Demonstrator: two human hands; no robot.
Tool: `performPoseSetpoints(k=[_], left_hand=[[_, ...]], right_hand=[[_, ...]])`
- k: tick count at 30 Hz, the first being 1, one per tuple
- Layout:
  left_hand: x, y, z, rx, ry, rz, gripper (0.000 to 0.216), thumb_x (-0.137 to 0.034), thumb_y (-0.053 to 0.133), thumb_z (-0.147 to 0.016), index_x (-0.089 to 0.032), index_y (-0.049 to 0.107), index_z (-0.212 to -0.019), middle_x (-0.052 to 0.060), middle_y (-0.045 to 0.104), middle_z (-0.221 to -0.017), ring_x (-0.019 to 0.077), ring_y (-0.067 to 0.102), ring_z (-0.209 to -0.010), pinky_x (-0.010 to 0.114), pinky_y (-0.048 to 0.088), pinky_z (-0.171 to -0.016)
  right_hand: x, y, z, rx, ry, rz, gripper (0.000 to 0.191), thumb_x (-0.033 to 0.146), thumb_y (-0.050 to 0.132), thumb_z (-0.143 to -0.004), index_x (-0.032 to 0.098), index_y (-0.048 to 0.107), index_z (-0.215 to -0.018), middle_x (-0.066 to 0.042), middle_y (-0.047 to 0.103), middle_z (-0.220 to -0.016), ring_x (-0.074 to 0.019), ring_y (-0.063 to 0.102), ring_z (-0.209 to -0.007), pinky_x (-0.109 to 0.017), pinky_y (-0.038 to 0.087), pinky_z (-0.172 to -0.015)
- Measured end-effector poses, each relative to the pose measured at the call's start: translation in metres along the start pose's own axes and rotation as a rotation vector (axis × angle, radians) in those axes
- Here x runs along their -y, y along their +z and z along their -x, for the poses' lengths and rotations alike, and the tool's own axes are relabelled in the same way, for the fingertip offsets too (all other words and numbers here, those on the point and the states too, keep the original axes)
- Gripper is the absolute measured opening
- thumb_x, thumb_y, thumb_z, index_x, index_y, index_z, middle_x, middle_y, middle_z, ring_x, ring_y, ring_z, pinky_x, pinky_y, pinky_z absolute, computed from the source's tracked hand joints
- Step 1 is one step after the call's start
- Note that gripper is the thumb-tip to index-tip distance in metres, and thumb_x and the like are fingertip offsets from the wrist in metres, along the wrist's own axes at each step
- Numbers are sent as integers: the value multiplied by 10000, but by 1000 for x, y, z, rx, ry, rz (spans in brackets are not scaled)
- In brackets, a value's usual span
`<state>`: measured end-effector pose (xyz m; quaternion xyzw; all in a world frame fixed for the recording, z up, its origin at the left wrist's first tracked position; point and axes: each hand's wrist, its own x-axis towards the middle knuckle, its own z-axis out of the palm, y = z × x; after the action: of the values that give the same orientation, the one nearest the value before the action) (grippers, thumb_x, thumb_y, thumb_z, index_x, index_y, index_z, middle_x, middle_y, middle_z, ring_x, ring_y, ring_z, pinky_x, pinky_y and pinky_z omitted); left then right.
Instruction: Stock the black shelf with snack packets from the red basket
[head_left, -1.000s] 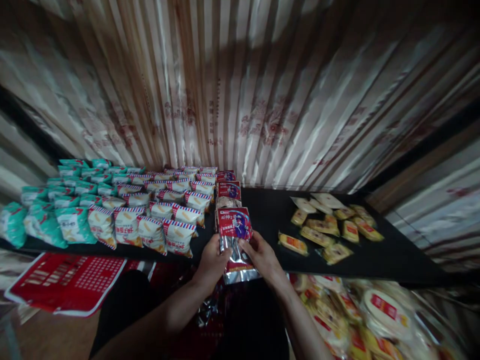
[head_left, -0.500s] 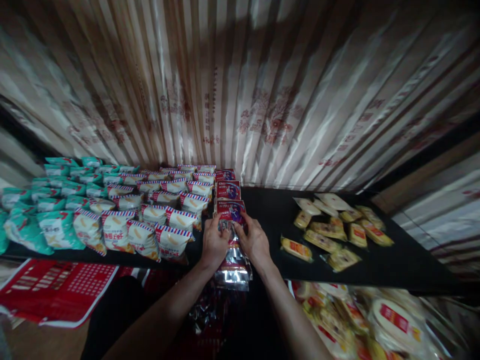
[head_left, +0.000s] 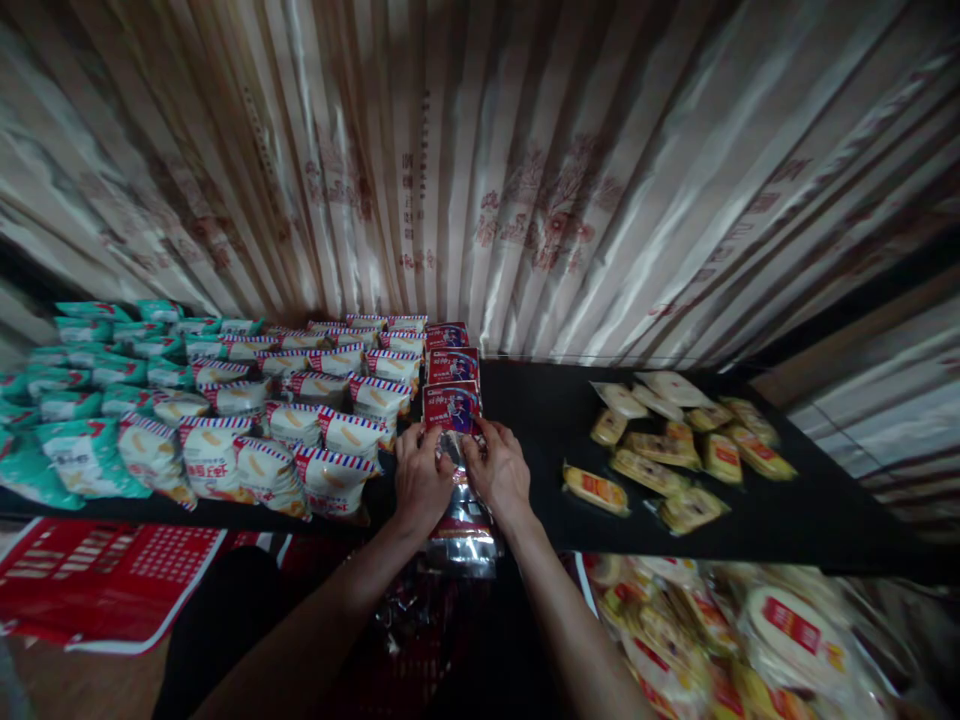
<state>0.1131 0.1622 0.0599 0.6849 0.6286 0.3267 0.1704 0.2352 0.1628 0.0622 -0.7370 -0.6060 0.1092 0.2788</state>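
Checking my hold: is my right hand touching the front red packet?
Touching: the head view shows the right hand with its thumb lying on the front red packet, no gap showing.

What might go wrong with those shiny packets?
The red-and-silver packets might slip down, because their silver ends seem to poke past the black shelf's front edge. The left hand is also close to the striped-top snack bags, so a bump could tip one.
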Motion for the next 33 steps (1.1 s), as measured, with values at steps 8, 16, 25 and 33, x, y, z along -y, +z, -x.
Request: performPoseSetpoints(k=[8, 16, 25, 33], left_hand=[[0, 3, -1, 5, 114, 26, 362, -74, 450, -785, -161, 605, -1101, 89, 546, -1179, 216, 479, -1103, 377, 405, -1004], [1, 3, 0, -13, 101, 42, 315, -96, 463, -801, -167, 605, -1073, 96, 541, -1181, 224, 472, -1131, 395, 403, -1008], [4, -32, 51, -36, 185, 277, 309, -153, 363, -855, -198, 630, -1005, 82, 596, -1128, 209, 516, -1115, 402, 427, -976], [87, -45, 168, 253, 73, 416, 285, -219, 404, -821, -287, 674, -879, 55, 684, -942, 209, 635, -914, 335, 525, -813]], right_hand=[[-5, 4, 2, -22, -4, -31, 418, 318, 403, -875, 145, 554, -1225, -118, 572, -1231, -236, 508, -1118, -372, 411, -956], [-6, 8, 1, -39, -12, -93, 433, 319, 404, -871, 112, 565, -1216, -153, 540, -1266, -244, 479, -1176, -395, 391, -995], [6, -21, 43, -237, -89, -280, 376, 364, 396, -880, 148, 620, -1092, -139, 586, -1205, -234, 521, -1137, -429, 409, -991], [30, 9, 184, 68, -9, -577, 293, 358, 411, -887, 249, 676, -946, -71, 703, -906, -197, 659, -815, -292, 521, -751]])
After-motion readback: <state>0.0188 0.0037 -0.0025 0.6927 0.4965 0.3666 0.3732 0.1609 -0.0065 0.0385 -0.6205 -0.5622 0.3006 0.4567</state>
